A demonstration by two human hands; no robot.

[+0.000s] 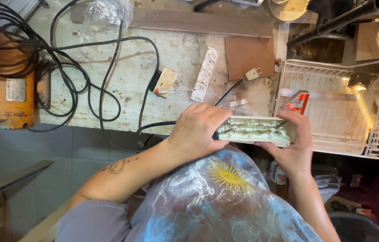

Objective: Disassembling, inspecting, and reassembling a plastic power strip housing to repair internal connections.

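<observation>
I see both hands holding an opened white power strip [255, 131] level above the lap, just off the near edge of the table [176, 58]. The left hand [198, 131] is clenched around the strip's left end, where a black cable [153, 127] runs out of it and up across the table. The right hand [294, 148] grips the strip's right end, fingers wrapped over the far side and the thumb underneath. The strip's inside faces up at me, showing metal contact rails along its length.

On the table behind the hands lies a long white cover plate [205, 74], tilted, with a red-handled screwdriver [171, 91] just left of it. A small wooden block [166, 79] sits touching the screwdriver's handle end. A white plug [253, 74] rests beside a brown board [248, 56]. To the right stands a white wire rack [332, 98], and an orange machine [3, 94] sits at the far left, wrapped in loops of black cable.
</observation>
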